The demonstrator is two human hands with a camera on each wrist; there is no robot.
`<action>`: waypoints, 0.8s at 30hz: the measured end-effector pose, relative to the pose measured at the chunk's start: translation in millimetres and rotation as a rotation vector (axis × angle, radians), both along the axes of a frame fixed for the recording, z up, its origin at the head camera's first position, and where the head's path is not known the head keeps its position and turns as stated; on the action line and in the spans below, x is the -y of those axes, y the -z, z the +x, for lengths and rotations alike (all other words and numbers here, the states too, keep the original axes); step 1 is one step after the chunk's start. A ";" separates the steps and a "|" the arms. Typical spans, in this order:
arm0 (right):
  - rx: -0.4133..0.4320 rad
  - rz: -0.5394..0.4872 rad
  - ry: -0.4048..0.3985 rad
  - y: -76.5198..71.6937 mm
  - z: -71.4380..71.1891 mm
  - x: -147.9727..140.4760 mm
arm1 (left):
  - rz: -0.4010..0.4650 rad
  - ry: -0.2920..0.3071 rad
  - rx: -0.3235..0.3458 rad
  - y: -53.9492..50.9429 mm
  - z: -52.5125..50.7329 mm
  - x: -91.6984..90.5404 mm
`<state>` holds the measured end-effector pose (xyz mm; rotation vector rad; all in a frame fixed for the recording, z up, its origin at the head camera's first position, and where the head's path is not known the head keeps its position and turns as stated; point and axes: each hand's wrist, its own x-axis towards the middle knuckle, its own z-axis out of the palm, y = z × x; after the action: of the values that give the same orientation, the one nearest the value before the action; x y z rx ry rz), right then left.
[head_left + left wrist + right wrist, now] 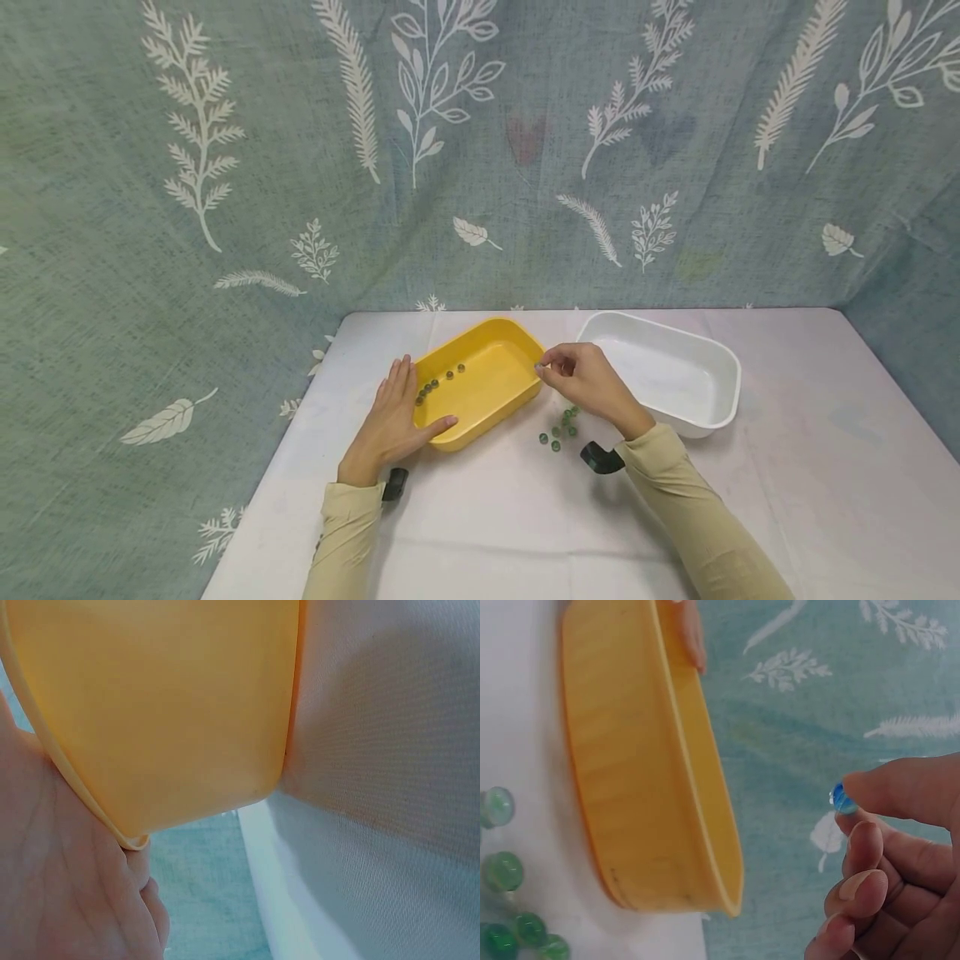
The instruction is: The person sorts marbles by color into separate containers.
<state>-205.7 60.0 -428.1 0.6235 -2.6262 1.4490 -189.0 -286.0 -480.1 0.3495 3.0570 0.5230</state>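
My right hand (588,382) pinches one marble (539,367) at the right end of the yellow tray (480,433); in the right wrist view that marble (843,798) looks blue, between thumb and forefinger. Several dark marbles (435,383) lie along the left side inside the tray. My left hand (390,421) rests on the tray's left end, fingers straight, thumb over the near rim. In the left wrist view the palm (67,862) lies against the rim of the yellow tray (172,712). Several green marbles (556,432) lie on the cloth below my right hand.
A white tray (716,417) stands to the right, behind my right wrist. The white cloth (480,517) covers the table, with a patterned green curtain (465,167) behind it. Black camera mounts (602,458) sit by both wrists.
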 end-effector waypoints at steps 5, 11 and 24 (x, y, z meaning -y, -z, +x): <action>-0.001 -0.011 -0.021 -8.3 -6.8 5.4 | 0.000 0.000 -0.001 -0.7 0.1 0.1; 0.013 -0.011 -0.049 -19.8 -15.4 16.1 | 0.008 -0.007 0.008 -0.7 1.2 -0.9; -0.016 0.050 -0.091 -31.4 -43.6 40.9 | -0.002 -0.011 0.019 -1.6 1.4 -1.2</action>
<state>-249.3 19.1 -396.7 0.7663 -2.6625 1.3991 -187.6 -284.8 -478.5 0.3257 3.0427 0.5206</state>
